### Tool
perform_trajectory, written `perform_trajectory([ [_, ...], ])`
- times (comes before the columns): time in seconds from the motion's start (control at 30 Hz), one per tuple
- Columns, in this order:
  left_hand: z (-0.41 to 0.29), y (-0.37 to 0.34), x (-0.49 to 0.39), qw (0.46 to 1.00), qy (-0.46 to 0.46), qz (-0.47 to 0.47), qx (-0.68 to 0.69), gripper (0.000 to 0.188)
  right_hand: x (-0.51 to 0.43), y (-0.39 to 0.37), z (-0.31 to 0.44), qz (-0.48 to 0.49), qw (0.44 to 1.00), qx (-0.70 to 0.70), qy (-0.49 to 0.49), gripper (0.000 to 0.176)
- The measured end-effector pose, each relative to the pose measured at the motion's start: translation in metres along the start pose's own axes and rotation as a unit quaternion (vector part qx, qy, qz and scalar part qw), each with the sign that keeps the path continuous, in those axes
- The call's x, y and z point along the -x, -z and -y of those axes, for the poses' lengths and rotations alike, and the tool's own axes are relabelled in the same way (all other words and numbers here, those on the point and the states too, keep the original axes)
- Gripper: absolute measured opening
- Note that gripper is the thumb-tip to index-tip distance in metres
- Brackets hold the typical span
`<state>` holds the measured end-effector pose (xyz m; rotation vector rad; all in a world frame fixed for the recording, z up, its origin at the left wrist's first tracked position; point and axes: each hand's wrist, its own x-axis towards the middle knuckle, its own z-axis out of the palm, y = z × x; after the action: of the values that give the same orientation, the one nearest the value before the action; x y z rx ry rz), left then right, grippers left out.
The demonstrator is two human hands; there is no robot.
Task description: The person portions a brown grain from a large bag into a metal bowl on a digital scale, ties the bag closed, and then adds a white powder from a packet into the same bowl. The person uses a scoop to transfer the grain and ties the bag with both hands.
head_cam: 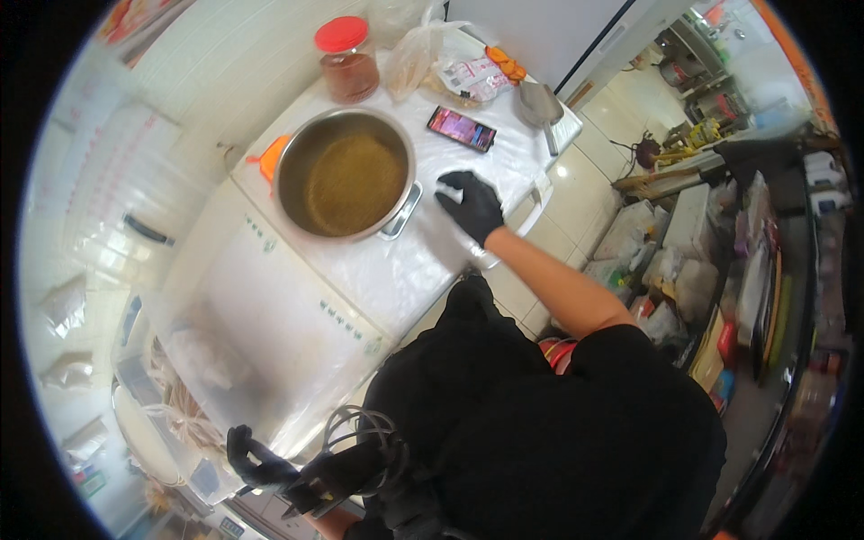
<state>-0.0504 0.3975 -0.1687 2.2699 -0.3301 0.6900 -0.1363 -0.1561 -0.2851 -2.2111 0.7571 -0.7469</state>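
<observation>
My right hand (472, 206), in a black glove, hovers over or near the white table's right edge. Its thumb and fingers are apart with nothing between them. To its left stands a steel pot (290, 169) with a grainy brown substance (354, 182) inside. A smartphone (462, 128) with a lit screen lies just beyond that hand. My left hand (260, 462), also black-gloved, is low at the left, near the front corner of a translucent plastic sheet or bag (283, 324). Its fingers curve apart from the thumb, and it appears to hold nothing.
A red-lidded jar (349, 67), a plastic bag of food (466, 77) and a metal scoop (540, 108) sit at the table's back. Something orange (272, 158) is tucked beside the pot. Crowded shelves (682, 270) stand to the right, across a tiled floor (574, 202).
</observation>
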Motion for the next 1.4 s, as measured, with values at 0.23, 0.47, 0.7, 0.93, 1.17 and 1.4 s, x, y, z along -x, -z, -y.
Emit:
perform_trajectory([
  [0.23,-0.198,-0.138,0.026,0.987,-0.037,0.157,0.006,0.019,-0.214,0.046,-0.155,0.084,0.949,0.296,0.071,0.056],
  [0.47,-0.318,-0.187,0.022,0.970,-0.103,0.221,0.006,0.021,-0.270,0.043,-0.186,0.114,0.938,0.298,0.135,0.023],
  [0.7,-0.364,-0.223,0.039,0.965,-0.077,0.246,0.051,0.024,-0.307,0.046,-0.206,0.120,0.979,0.156,0.060,0.022],
  [0.93,-0.389,-0.249,0.058,0.948,-0.044,0.300,0.094,0.026,-0.315,0.049,-0.211,0.126,0.992,0.015,0.018,0.021],
  [1.17,-0.403,-0.285,0.048,0.916,-0.018,0.373,0.148,0.030,-0.352,0.120,-0.198,0.058,0.982,-0.171,0.060,0.015],
  [1.4,-0.435,-0.303,0.021,0.939,-0.079,0.306,0.134,0.054,-0.281,0.211,-0.084,0.348,0.894,-0.276,0.065,0.008],
])
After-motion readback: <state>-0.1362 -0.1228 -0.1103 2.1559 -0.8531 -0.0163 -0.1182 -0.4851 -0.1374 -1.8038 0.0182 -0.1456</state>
